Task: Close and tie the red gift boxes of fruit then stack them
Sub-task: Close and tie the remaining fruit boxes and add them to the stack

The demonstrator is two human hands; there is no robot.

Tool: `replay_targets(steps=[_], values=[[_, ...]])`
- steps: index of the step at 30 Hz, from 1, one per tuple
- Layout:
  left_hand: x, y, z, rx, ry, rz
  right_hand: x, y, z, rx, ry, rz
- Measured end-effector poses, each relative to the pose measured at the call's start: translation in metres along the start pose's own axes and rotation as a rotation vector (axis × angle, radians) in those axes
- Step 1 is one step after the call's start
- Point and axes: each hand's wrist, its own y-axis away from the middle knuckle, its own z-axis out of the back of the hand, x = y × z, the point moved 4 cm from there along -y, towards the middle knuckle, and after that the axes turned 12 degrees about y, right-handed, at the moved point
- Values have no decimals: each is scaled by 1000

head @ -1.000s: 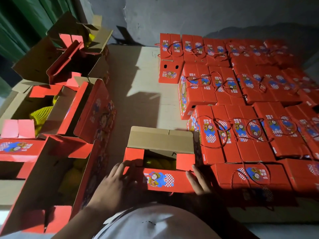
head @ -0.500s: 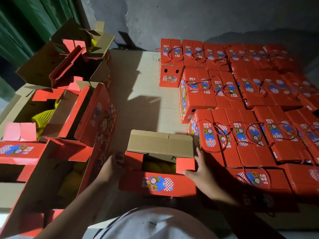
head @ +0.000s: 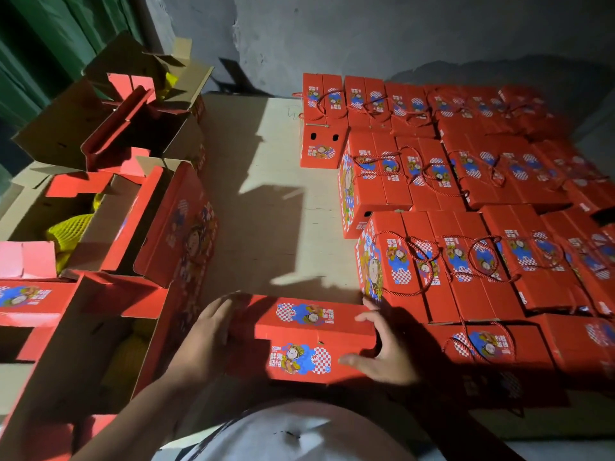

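- Hands: left hand (head: 203,341) and right hand (head: 382,352), fingers spread flat, pressing opposite ends of the box.
- Box (head: 309,337): red printed cardboard, rectangular, flaps folded down, nearest on the table (head: 276,181).
- Stack (head: 466,194): corded red boxes, right, beyond.

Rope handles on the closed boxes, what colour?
Red twisted cord, matching the red boxes; clearest in the head view.

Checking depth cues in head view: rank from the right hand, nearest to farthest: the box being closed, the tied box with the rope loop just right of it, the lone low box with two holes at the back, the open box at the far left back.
1. Box being closed: under the right hand.
2. Tied box with rope loop: right beside it.
3. Low box with two holes: far back, centre.
4. Open box: far-left back corner.
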Motion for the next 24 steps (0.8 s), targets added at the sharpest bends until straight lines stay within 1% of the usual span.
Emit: replay_targets(steps=[1, 2, 5, 7, 11, 13, 18, 21, 24], values=[[-2, 4, -2, 79, -30, -28, 1, 0, 1, -11, 120, 60], [-3, 6, -5, 124, -31, -41, 2, -1, 1, -33, 212, 102], [-5, 6, -9, 119, -91, -64, 8, -6, 0, -5, 303, 112], [-10, -4, -12, 150, -198, -36, 14, -12, -4, 15, 392, 150], [-17, -25, -27, 314, -451, 73, 27, -23, -15, 66, 655, 250], [-20, -31, -33, 342, -523, 71, 29, -26, -18, 65, 734, 262], [-17, -31, -39, 340, -519, 52, 24, -25, -29, 143, 810, 231], [-12, -22, -45, 302, -474, 12, 21, -15, -36, 168, 812, 249], [-13, -18, -49, 248, -479, -20, 18, -9, -42, 172, 829, 242]])
